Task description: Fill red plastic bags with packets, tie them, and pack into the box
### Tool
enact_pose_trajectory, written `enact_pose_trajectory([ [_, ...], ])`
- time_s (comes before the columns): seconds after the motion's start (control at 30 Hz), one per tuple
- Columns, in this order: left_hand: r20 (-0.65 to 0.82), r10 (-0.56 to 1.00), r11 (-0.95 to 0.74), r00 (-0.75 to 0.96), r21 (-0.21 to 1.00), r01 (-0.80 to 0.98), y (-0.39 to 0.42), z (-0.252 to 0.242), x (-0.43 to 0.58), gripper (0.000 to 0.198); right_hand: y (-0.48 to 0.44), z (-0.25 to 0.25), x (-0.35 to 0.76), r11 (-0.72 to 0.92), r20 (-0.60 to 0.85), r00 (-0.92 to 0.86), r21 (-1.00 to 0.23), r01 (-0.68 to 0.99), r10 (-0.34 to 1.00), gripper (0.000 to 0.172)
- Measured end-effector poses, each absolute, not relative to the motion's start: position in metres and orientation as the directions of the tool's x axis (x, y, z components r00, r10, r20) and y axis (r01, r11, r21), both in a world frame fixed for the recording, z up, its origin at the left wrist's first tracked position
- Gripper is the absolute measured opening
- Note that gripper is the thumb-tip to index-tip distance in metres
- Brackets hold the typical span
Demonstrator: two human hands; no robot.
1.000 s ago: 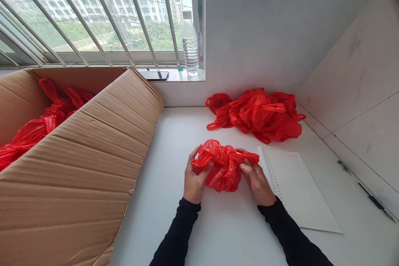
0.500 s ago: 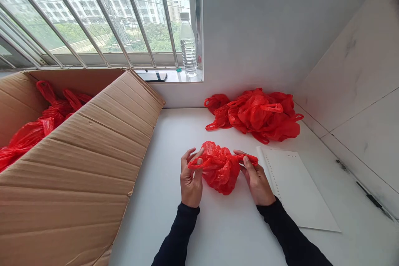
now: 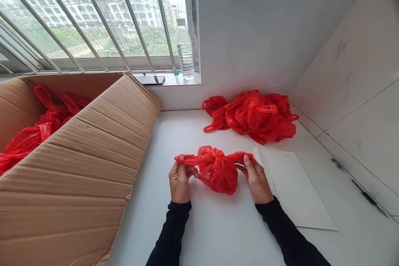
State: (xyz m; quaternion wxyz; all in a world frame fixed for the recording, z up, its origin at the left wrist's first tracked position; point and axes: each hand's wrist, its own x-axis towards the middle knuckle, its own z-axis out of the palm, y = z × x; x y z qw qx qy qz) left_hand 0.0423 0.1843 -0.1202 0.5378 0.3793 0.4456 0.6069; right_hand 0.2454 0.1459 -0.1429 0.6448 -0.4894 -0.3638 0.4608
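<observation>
A bunched red plastic bag (image 3: 218, 174) is in the middle of the white tabletop (image 3: 215, 232), its two handles drawn out to either side. My left hand (image 3: 181, 178) pinches the end of the left handle between thumb and fingers. On the other side my right hand (image 3: 256, 178) grips the right handle the same way. The bag's body looks rounded and gathered at the top between the hands; what is inside, if anything, cannot be seen.
A heap of red plastic bags (image 3: 252, 114) lies against the back wall. On the left stands a cardboard box (image 3: 77, 166) with more red bags (image 3: 31, 137) inside. A spiral notebook (image 3: 299, 191) and a pen (image 3: 369, 197) lie right. The windowsill holds a water bottle (image 3: 186, 52) and a phone (image 3: 151, 80).
My left hand has moved left, pulling the left handle out straighter, and the bag's neck looks tighter. My right hand still holds the right handle. The view has shifted slightly.
</observation>
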Motion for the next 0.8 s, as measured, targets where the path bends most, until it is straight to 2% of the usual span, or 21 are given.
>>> enact_pose_trajectory([
  [0.1, -0.064, 0.998, 0.07, 0.029, 0.902, -0.427, 0.182, -0.117, 0.044, 0.047, 0.143, -0.138, 0.243, 0.089, 0.012, 0.283, -0.962, -0.259, 0.959, 0.043],
  [0.17, -0.078, 0.992, 0.12, 0.102, 0.852, -0.509, 0.18, -0.115, 0.047, 0.046, 0.139, -0.133, 0.241, 0.089, 0.021, 0.261, -0.964, -0.251, 0.965, 0.044],
  [0.3, -0.068, 0.99, 0.125, 0.123, 0.83, -0.544, 0.178, -0.114, 0.054, 0.04, 0.131, -0.123, 0.236, 0.146, 0.128, 0.154, -0.983, -0.108, 0.98, 0.039],
  [0.37, -0.065, 0.992, 0.114, 0.111, 0.846, -0.521, 0.178, -0.116, 0.058, 0.04, 0.128, -0.12, 0.233, 0.239, 0.241, 0.049, -0.97, 0.031, 0.969, 0.037],
  [0.47, -0.08, 0.994, 0.11, 0.08, 0.856, -0.506, 0.18, -0.12, 0.06, 0.044, 0.126, -0.12, 0.227, 0.428, 0.39, -0.19, -0.872, 0.237, 0.901, 0.037],
  [0.57, -0.106, 0.993, 0.117, 0.051, 0.871, -0.478, 0.182, -0.125, 0.058, 0.044, 0.124, -0.121, 0.223, 0.538, 0.437, -0.353, -0.796, 0.277, 0.827, 0.047],
  [0.6, -0.114, 0.992, 0.122, 0.046, 0.871, -0.477, 0.183, -0.126, 0.057, 0.043, 0.123, -0.121, 0.222, 0.53, 0.437, -0.344, -0.81, 0.251, 0.831, 0.049],
  [0.67, -0.125, 0.991, 0.133, 0.05, 0.857, -0.497, 0.184, -0.125, 0.054, 0.04, 0.122, -0.121, 0.222, 0.443, 0.405, -0.219, -0.881, 0.167, 0.888, 0.047],
  [0.73, -0.128, 0.989, 0.146, 0.069, 0.837, -0.527, 0.184, -0.122, 0.053, 0.034, 0.122, -0.121, 0.224, 0.301, 0.3, -0.016, -0.951, 0.067, 0.954, 0.04],
  [0.8, -0.126, 0.987, 0.161, 0.102, 0.823, -0.544, 0.182, -0.119, 0.053, 0.031, 0.125, -0.122, 0.226, 0.151, 0.148, 0.088, -0.988, -0.032, 0.985, 0.039],
])
